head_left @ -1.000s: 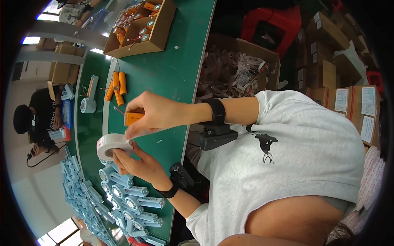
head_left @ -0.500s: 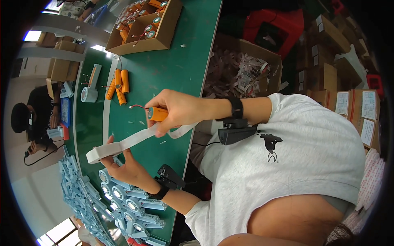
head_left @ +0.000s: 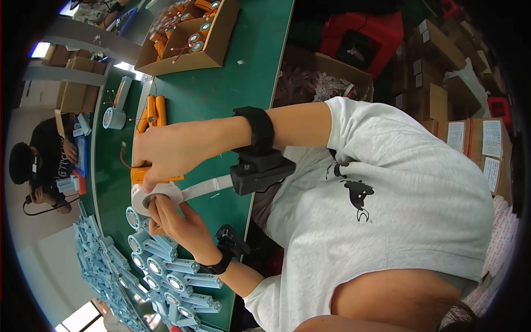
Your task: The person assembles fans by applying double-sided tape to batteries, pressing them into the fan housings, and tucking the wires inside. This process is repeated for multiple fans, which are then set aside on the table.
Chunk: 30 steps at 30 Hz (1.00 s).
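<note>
My right hand (head_left: 180,146), the upper one in the picture, is closed around an orange cylindrical battery (head_left: 139,176) with a thin red wire at its end. My left hand (head_left: 180,224), below it, grips a roll of white tape (head_left: 138,200) with fingers in its core. Battery and roll are close together; whether they touch I cannot tell. A pale strip of tape (head_left: 207,188) runs from beside the roll toward the black device (head_left: 263,172) on my right wrist, which hides its far end. My right hand covers part of the battery.
Several orange batteries (head_left: 160,110) lie beyond my right hand. A cardboard box (head_left: 213,55) of wired batteries stands on the green table (head_left: 251,72). Light-blue handheld fan bodies (head_left: 177,282) are heaped below my left hand. Another person (head_left: 50,144) sits across; a waste carton (head_left: 301,83) stands beside the table.
My right hand has moved left and down with the battery to the tape roll. My left hand has shifted slightly right; the taut strip between the hands no longer shows.
</note>
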Motion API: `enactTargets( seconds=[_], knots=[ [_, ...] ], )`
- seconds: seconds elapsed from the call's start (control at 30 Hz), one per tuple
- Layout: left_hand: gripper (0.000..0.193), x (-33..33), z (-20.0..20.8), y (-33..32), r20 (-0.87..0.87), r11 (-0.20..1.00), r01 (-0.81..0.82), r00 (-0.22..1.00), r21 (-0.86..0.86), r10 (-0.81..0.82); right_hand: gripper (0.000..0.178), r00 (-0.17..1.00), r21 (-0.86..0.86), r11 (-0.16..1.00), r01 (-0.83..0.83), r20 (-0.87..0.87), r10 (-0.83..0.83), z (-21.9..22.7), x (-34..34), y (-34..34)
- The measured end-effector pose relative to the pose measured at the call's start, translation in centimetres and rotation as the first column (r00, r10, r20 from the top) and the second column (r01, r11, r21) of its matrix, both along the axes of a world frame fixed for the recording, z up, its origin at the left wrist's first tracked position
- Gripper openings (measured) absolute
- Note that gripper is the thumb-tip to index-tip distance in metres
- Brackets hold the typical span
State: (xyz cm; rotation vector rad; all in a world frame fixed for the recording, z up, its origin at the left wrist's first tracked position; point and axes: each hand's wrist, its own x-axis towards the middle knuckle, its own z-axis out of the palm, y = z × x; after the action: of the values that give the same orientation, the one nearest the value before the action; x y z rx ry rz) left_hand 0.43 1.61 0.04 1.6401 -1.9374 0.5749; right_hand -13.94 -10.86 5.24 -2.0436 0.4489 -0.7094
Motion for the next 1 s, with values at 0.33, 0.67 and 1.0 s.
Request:
enactTargets(
  seconds=[0.33, 0.67, 1.0],
  knots=[
    [0.034, -0.5, 0.3, 0.2, -0.152, 0.982, -0.074, 0.983, 0.174, 0.101, 0.016, 0.803, 0.579, 0.811, -0.086, 0.522, -0.288, -3.5, 2.1, -0.7],
    [0.036, -1.5, -0.2, -0.3, -0.076, 0.979, 0.096, 0.994, 0.178, -0.083, 0.015, 0.865, 0.715, 0.689, -0.121, 0.416, -0.28, -2.7, 0.0, -2.4],
    [0.038, -2.1, -0.9, -0.7, -0.131, 0.964, 0.193, 0.977, 0.184, -0.171, 0.015, 0.678, 0.744, 0.637, -0.2, 0.575, -0.459, -3.5, 2.4, 0.2]
  ],
)
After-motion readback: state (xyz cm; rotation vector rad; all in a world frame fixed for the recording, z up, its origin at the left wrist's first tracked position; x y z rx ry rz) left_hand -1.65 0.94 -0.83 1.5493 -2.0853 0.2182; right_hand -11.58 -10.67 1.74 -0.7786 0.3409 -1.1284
